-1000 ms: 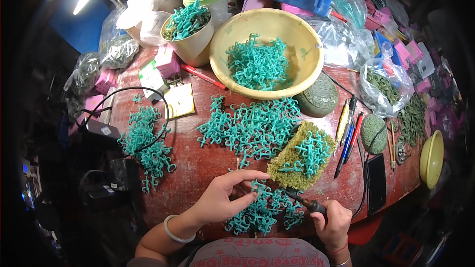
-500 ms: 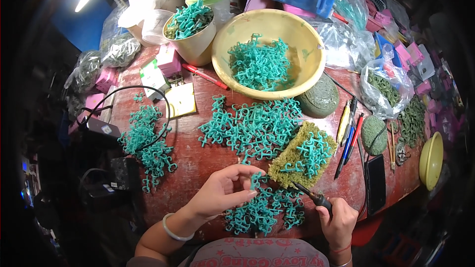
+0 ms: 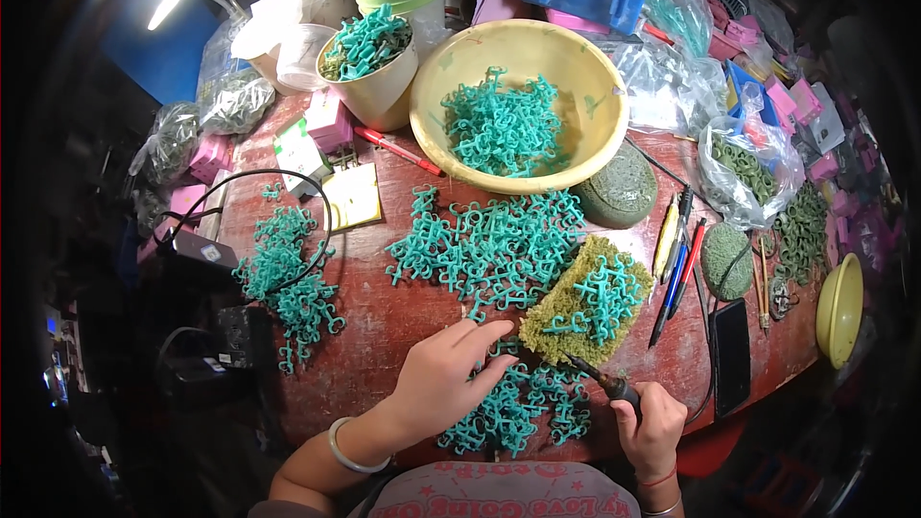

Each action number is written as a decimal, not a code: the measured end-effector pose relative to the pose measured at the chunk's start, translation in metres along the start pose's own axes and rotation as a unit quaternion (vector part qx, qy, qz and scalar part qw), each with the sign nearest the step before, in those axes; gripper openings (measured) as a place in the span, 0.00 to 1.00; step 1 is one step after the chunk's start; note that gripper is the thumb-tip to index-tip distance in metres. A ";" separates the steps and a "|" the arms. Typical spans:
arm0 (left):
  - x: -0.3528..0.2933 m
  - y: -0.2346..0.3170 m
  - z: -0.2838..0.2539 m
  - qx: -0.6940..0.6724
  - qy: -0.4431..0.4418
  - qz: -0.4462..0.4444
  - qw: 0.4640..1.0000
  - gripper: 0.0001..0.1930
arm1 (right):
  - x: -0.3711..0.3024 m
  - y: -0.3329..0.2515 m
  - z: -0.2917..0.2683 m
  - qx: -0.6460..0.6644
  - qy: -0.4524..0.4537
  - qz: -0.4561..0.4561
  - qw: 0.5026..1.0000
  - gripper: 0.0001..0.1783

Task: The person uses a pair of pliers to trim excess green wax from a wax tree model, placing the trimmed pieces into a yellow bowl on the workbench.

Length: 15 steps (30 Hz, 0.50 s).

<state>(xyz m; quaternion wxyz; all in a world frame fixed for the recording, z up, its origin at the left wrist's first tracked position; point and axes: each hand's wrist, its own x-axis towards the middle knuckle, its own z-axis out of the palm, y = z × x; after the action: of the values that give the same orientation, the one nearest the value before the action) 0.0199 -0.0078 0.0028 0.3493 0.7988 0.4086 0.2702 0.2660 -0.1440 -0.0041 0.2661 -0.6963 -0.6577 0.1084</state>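
Note:
My left hand [image 3: 449,376] hovers over the near pile of small curled teal pieces [image 3: 504,412]. Its thumb and forefinger are apart, and no piece shows between them. My right hand [image 3: 652,427] is closed around the dark handle of a soldering-iron-like pen tool [image 3: 614,386]. The tool's thin tip points up and left, at the lower edge of a rough yellow-green sponge-like block [image 3: 552,318]. Several teal pieces [image 3: 612,293] lie on top of that block. Beyond it spreads a wide pile of similar teal pieces [image 3: 489,245].
A yellow basin [image 3: 585,134] with teal pieces stands behind the piles. Another pile [image 3: 288,273] lies left, under a black cable loop [image 3: 326,201]. Pens [image 3: 676,269], a dark green stone-like lump [image 3: 619,187], a black phone [image 3: 731,355] and a yellow bowl [image 3: 839,312] are on the right.
My left hand has turned and moved slightly, and the teal piece between its fingers no longer shows. My right hand and the pen tool have shifted only slightly.

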 end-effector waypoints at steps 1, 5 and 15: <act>-0.001 0.000 0.001 -0.001 -0.001 0.002 1.000 0.14 | 0.000 0.000 0.000 -0.001 0.000 0.000 1.000 0.21; -0.003 -0.003 -0.002 0.015 -0.017 0.015 1.000 0.12 | -0.001 0.000 -0.001 -0.004 0.000 -0.002 1.000 0.21; -0.007 -0.009 -0.018 -0.480 -0.109 -0.158 0.856 0.11 | 0.000 -0.004 -0.007 -0.015 0.001 0.000 1.000 0.21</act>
<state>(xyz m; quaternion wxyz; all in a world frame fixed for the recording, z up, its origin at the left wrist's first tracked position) -0.0004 -0.0042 0.0058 0.7694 0.4814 0.3080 0.2854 0.2663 -0.1460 0.0034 0.2565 -0.7000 -0.6592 0.0979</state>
